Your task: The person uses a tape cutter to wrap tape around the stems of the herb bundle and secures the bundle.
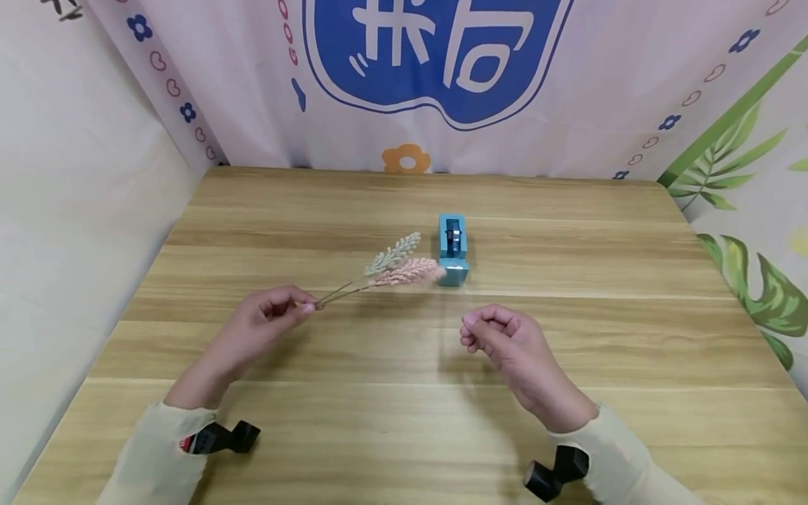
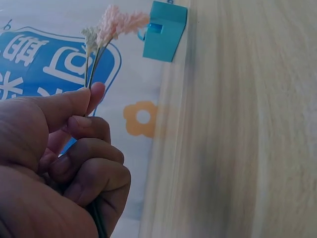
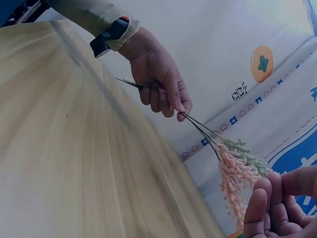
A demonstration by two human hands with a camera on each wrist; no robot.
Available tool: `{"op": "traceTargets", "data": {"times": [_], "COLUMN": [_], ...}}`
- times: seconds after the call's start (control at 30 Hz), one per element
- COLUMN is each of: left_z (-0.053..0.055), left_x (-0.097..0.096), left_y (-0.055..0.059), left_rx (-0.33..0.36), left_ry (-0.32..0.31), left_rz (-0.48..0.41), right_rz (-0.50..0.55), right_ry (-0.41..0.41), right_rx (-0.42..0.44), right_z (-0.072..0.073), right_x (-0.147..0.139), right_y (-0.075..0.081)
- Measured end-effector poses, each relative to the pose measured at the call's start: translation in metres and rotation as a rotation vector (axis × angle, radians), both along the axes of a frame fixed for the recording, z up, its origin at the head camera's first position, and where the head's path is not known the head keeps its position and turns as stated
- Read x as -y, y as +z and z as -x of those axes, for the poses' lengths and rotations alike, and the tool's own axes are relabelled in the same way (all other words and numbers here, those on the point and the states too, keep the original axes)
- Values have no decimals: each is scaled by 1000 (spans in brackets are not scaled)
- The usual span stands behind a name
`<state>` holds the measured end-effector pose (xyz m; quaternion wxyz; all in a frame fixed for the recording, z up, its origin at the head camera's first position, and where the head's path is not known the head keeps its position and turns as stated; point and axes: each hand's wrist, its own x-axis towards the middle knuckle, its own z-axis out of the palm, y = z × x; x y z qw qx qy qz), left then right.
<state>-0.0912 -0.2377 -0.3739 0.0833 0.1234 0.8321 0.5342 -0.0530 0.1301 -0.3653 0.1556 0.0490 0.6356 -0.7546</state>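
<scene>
Sprigs (image 1: 404,271), one pink and one pale green, are held above the worktop (image 1: 353,435), their heads pointing away from the left hand (image 1: 261,322). That hand pinches the thin stems (image 1: 344,295) between thumb and forefinger, its other fingers curled round them, and the right wrist view shows the stem ends poking out behind the fist. The two heads lie side by side and partly overlap. The right hand (image 1: 511,347) is well apart from the left, nearer the front edge than the heads, with its thumb against its bent fingers; whether it pinches something thin and clear, I cannot tell. Just beyond it stands a blue tape dispenser (image 1: 454,261), upright on the worktop, a roll set in its top. The pink tip overlaps the dispenser in the head view; whether they touch is unclear. Both arms wear pale sleeves (image 1: 154,449), with a small black camera (image 1: 243,436) at each wrist. Behind the worktop hangs a pale curtain (image 1: 252,77) bearing a large blue emblem (image 1: 416,88) and an orange flower (image 1: 393,158).
</scene>
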Motion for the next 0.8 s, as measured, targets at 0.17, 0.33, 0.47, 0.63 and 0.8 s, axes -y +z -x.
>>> {"op": "traceTargets", "data": {"times": [0.17,0.33,0.47,0.63,0.8], "left_z": [-1,0,3,6,9], "left_x": [2,0,-7,-17,-26], "left_y": [3,1,-1,-2,-1], "left_rx": [4,26,63,87,95], "left_ry": [-12,-62,-108,-143,-153], "left_rz": [8,1,22,55,90], "right_rz": [2,1,20,34,27], "right_ry": [-3,-10,-20,-22,-20], "right_rx": [-17,-23,-33,-49,-53], "right_z": [1,2,3,4,7], "right_x": [-1,-3,-4,-5,-4], "right_y": [3,5,8,9,11]}}
